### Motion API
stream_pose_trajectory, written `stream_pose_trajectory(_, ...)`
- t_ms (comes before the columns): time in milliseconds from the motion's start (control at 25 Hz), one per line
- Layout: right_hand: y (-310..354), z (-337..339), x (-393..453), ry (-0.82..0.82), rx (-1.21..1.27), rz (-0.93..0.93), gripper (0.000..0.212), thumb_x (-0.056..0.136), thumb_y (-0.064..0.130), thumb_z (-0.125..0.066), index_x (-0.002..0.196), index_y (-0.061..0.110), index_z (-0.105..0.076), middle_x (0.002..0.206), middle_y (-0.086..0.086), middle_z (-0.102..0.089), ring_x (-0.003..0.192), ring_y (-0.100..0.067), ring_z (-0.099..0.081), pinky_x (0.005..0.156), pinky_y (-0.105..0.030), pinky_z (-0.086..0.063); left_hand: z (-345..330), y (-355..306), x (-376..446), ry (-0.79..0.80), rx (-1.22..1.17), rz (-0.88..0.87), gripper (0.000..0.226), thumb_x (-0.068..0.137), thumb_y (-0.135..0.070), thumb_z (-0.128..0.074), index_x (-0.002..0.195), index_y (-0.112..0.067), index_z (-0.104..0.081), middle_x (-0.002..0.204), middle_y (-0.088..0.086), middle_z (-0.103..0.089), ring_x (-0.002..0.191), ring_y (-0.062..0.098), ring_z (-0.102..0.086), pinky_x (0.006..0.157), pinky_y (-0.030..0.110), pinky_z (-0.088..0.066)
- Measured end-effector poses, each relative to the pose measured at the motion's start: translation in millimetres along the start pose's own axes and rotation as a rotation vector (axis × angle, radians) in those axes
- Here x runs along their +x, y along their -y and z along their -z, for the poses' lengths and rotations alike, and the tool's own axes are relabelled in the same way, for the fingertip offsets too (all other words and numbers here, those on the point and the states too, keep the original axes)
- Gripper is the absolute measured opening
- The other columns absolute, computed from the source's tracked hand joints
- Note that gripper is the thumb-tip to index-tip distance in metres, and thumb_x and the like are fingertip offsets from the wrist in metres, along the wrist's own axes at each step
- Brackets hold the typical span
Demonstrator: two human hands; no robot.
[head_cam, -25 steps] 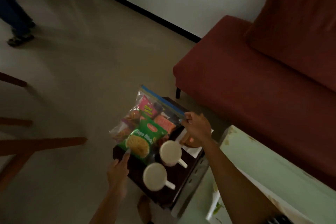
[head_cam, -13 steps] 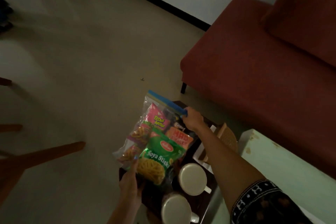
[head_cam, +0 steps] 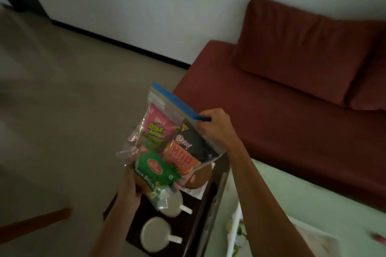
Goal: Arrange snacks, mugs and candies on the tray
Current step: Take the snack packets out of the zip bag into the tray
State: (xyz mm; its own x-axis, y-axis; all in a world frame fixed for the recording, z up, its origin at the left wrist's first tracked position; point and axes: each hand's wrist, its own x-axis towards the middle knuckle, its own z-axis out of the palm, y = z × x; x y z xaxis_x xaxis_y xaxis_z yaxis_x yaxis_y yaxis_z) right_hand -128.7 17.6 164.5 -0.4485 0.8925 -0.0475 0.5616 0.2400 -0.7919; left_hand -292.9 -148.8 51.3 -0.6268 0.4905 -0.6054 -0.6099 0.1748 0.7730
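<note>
While both hands grip it, clear snack bag w/ blue zip hangs above tray.

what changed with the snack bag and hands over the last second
The left hand went from pointing beside the snack bag to gripping its bottom; with the right hand on the blue zip, the bag lifted. Both mugs stayed on the tray.

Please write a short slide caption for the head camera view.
Both hands, left and right, hold a zip bag of snack packets above a dark tray with two white mugs.
</note>
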Motion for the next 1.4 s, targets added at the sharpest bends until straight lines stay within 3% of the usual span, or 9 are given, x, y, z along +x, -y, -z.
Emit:
stream_pose_trajectory(120,4,65,-62,-0.02,0.077,0.056,0.011,0.078,0.022,-0.07,0.08,0.013,-0.075,0.055,0.008,-0.053,0.05,0.001,-0.044,0.05,-0.021,-0.037,-50,-4,-71,-0.155,0.206,-0.161,0.027,0.092,-0.022,-0.047,0.103,-0.002,-0.061,0.109,0.021,-0.063,0.1,0.03,-0.062,0.083,0.035,-0.048)
stream_pose_trajectory(280,-27,101,-137,-0.165,-0.084,0.073,0.015,0.081,0.022,-0.066,0.081,0.009,-0.074,0.069,-0.005,-0.068,0.064,-0.013,-0.06,0.06,-0.027,-0.045,-152,3,-183,0.267,0.356,-0.396,0.021,0.084,-0.02,-0.058,0.082,-0.002,-0.069,0.071,0.009,-0.071,0.072,0.023,-0.068,0.067,0.033,-0.054)
stream_pose_trajectory(480,-96,129,-223,-0.241,-0.226,-0.009,0.018,0.085,0.013,-0.058,0.075,0.006,-0.072,0.075,-0.014,-0.072,0.062,-0.018,-0.058,0.057,-0.025,-0.038,-219,69,-252,0.333,0.875,-0.424,0.018,0.078,-0.016,-0.062,0.075,0.001,-0.069,0.07,0.016,-0.067,0.061,0.025,-0.062,0.057,0.032,-0.055)
stream_pose_trajectory(680,-167,146,-278,-0.261,0.606,-0.55,0.024,0.088,0.027,-0.058,0.078,0.008,-0.068,0.089,-0.018,-0.071,0.079,-0.026,-0.07,0.075,-0.038,-0.06,-221,145,-272,0.322,0.93,-0.213,0.013,0.078,-0.006,-0.061,0.083,0.006,-0.061,0.095,0.024,-0.066,0.086,0.034,-0.065,0.075,0.042,-0.058)
stream_pose_trajectory(880,-189,133,-293,-0.26,0.691,-0.71,0.035,0.08,0.037,-0.07,0.084,0.003,-0.069,0.086,-0.015,-0.071,0.075,-0.025,-0.071,0.072,-0.036,-0.061,-209,178,-297,0.376,1.106,-0.29,0.021,0.083,-0.018,-0.063,0.095,0.0,-0.068,0.098,0.017,-0.07,0.079,0.021,-0.065,0.061,0.022,-0.05)
stream_pose_trajectory(1000,-192,125,-297,-0.212,0.683,-0.778,0.034,0.075,0.035,-0.076,0.084,0.002,-0.069,0.086,-0.014,-0.073,0.074,-0.024,-0.072,0.064,-0.031,-0.061,-195,183,-302,0.406,1.067,-0.245,0.02,0.082,-0.012,-0.065,0.098,0.0,-0.067,0.092,0.015,-0.07,0.09,0.028,-0.067,0.079,0.032,-0.057)
stream_pose_trajectory(1120,-197,119,-302,-0.175,0.751,-0.788,0.016,0.082,0.017,-0.068,0.086,0.001,-0.069,0.089,-0.018,-0.072,0.077,-0.028,-0.073,0.062,-0.032,-0.061,-180,182,-301,0.533,0.988,-0.13,0.009,0.078,-0.007,-0.069,0.087,-0.007,-0.065,0.075,0.005,-0.063,0.093,0.032,-0.066,0.071,0.027,-0.056)
stream_pose_trajectory(1240,-204,117,-305,-0.212,0.691,-0.776,0.011,0.082,0.006,-0.062,0.083,-0.001,-0.07,0.085,-0.02,-0.073,0.074,-0.03,-0.073,0.069,-0.038,-0.062,-179,184,-292,0.395,1.013,0.019,0.023,0.073,-0.018,-0.075,0.068,-0.014,-0.053,0.085,0.011,-0.064,0.083,0.025,-0.066,0.083,0.035,-0.056)
stream_pose_trajectory(1400,-200,115,-303,-0.254,0.251,-0.635,0.014,0.077,0.012,-0.07,0.066,0.005,-0.073,0.067,-0.014,-0.073,0.059,-0.021,-0.072,0.062,-0.029,-0.061,-177,205,-303,0.374,1.143,-0.348,0.018,0.079,-0.021,-0.068,0.079,-0.003,-0.068,0.083,0.011,-0.07,0.07,0.016,-0.06,0.065,0.022,-0.048)
